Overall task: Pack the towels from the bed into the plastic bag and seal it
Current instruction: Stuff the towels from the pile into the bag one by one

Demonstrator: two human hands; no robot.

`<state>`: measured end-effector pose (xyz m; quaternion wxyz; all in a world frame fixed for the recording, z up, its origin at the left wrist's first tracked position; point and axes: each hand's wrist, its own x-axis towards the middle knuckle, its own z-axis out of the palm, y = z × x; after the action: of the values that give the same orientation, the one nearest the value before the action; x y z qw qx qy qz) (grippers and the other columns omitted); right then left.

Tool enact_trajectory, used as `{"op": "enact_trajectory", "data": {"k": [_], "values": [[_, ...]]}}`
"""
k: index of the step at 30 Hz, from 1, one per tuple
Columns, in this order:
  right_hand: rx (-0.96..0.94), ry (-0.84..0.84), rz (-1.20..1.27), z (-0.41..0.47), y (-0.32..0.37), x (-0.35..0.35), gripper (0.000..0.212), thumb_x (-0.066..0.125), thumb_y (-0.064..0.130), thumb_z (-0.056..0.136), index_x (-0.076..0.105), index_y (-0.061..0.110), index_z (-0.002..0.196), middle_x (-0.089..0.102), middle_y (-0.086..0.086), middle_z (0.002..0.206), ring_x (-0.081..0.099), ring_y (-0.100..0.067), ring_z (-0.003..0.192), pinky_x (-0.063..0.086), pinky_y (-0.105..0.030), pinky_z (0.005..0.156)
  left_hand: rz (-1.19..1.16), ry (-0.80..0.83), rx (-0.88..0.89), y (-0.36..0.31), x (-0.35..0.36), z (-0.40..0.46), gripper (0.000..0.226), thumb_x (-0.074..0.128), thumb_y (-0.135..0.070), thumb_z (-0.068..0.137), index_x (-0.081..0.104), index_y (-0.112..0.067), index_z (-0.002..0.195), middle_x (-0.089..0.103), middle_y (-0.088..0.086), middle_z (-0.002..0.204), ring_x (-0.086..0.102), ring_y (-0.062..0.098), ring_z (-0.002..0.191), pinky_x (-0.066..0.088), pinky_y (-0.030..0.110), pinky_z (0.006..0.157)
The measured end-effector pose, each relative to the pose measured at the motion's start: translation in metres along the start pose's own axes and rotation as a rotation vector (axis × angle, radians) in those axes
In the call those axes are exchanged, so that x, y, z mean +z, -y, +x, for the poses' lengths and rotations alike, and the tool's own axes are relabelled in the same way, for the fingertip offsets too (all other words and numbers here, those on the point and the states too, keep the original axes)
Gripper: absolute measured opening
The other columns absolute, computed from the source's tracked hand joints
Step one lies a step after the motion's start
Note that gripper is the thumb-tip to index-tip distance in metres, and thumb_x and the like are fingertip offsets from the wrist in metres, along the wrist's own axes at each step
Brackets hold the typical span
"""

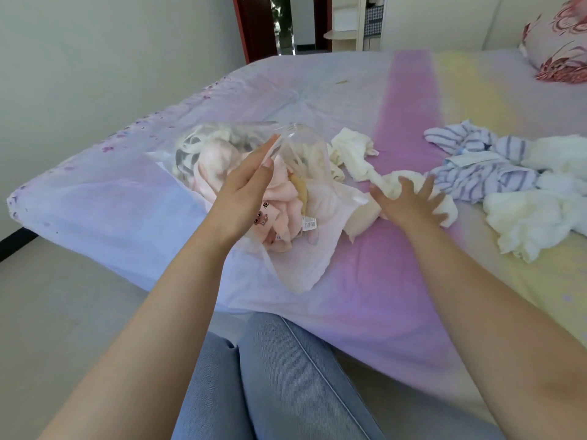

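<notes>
Pink towels already sit in the plastic bag, whose mouth the left hand lifts with straight fingers, while the right hand, fingers spread, presses a cream towel just beside it; striped towels and sealing remain.

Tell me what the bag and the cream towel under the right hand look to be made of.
Plastic bag: thin clear plastic film, glossy; the pink towel shows through it and its raised edge catches the light.
Cream towel: soft looped cotton-like terry, matte; it bunches in thick, fuzzy folds under the right hand. The exact fibre cannot be told.
</notes>
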<state>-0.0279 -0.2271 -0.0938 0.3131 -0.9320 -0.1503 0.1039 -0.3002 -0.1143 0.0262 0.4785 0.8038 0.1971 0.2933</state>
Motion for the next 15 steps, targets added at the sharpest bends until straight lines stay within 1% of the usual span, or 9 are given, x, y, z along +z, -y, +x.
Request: {"op": "enact_trajectory", "data": {"k": [1,3,4,6,7,9,10,12,15], "values": [[0.04,0.138,-0.083,0.01,-0.008,0.007,0.102,0.038,0.091,0.064,0.018,0.038,0.148,-0.007,-0.005,0.161,-0.005,-0.04,0.146,0.004,-0.066,0.111,-0.003,-0.004,-0.001,0.001,0.0,-0.001,0.041,0.034,-0.028,0.107,0.043,-0.03,0.146,0.047,-0.017,0.147,0.036,-0.006,0.137,0.028,0.016,0.11],[-0.031,0.217,-0.293,0.016,-0.021,0.022,0.107,0.043,0.091,0.06,0.032,0.028,0.146,0.022,-0.015,0.154,0.023,-0.041,0.141,0.022,-0.059,0.109,-0.002,-0.006,-0.001,0.002,-0.002,-0.002,0.04,0.034,-0.028,0.107,0.044,-0.031,0.146,0.048,-0.021,0.144,0.037,-0.008,0.136,0.029,0.015,0.11],[-0.059,0.159,-0.342,0.015,-0.024,0.028,0.097,0.048,0.084,0.065,0.045,0.021,0.139,0.039,-0.017,0.142,0.039,-0.04,0.131,0.032,-0.051,0.104,-0.002,-0.004,0.0,0.002,-0.003,-0.002,0.04,0.034,-0.028,0.107,0.044,-0.031,0.146,0.049,-0.026,0.14,0.037,-0.013,0.134,0.029,0.011,0.107],[-0.108,0.013,-0.232,0.011,-0.026,0.032,0.062,0.053,0.057,0.082,0.059,0.012,0.124,0.056,-0.017,0.126,0.051,-0.038,0.117,0.038,-0.042,0.095,-0.003,-0.001,-0.003,0.002,-0.003,-0.002,0.039,0.034,-0.027,0.107,0.046,-0.031,0.144,0.05,-0.036,0.128,0.038,-0.023,0.125,0.03,-0.001,0.098],[-0.13,-0.008,-0.079,0.01,-0.028,0.03,0.046,0.055,0.041,0.085,0.061,0.009,0.117,0.059,-0.018,0.12,0.053,-0.038,0.114,0.04,-0.04,0.091,-0.003,-0.002,-0.007,0.002,-0.002,-0.002,0.039,0.034,-0.027,0.107,0.046,-0.032,0.144,0.051,-0.038,0.124,0.038,-0.026,0.122,0.029,-0.004,0.094],[-0.11,-0.06,0.327,-0.005,-0.029,0.018,0.024,0.059,0.024,0.074,0.059,0.01,0.094,0.06,-0.016,0.095,0.059,-0.032,0.094,0.042,-0.035,0.074,-0.001,-0.005,-0.015,0.003,-0.002,-0.002,0.039,0.034,-0.029,0.107,0.046,-0.032,0.144,0.05,-0.04,0.123,0.037,-0.028,0.12,0.029,-0.004,0.093],[-0.075,-0.1,0.543,-0.021,-0.027,0.011,0.026,0.057,0.023,0.065,0.054,0.01,0.087,0.056,-0.013,0.086,0.057,-0.027,0.082,0.04,-0.032,0.065,0.002,-0.009,-0.018,0.004,-0.002,-0.001,0.039,0.034,-0.03,0.107,0.046,-0.033,0.144,0.05,-0.04,0.123,0.036,-0.029,0.12,0.029,-0.002,0.094],[-0.039,-0.096,0.949,-0.058,-0.024,0.004,0.04,0.055,0.019,0.058,0.052,0.004,0.094,0.054,-0.009,0.084,0.054,-0.021,0.074,0.038,-0.028,0.06,0.009,-0.014,-0.024,0.003,-0.001,0.0,0.039,0.033,-0.032,0.107,0.046,-0.035,0.144,0.051,-0.041,0.12,0.038,-0.03,0.117,0.03,0.001,0.093],[-0.083,0.136,1.375,-0.13,-0.013,0.0,0.053,0.058,0.005,0.059,0.059,0.008,0.111,0.064,-0.007,0.096,0.061,-0.02,0.083,0.048,-0.031,0.068,-0.001,-0.005,-0.03,0.002,0.001,-0.001,0.037,0.029,-0.03,0.108,0.045,-0.037,0.14,0.052,-0.033,0.11,0.045,-0.033,0.101,0.034,-0.002,0.09]]}}
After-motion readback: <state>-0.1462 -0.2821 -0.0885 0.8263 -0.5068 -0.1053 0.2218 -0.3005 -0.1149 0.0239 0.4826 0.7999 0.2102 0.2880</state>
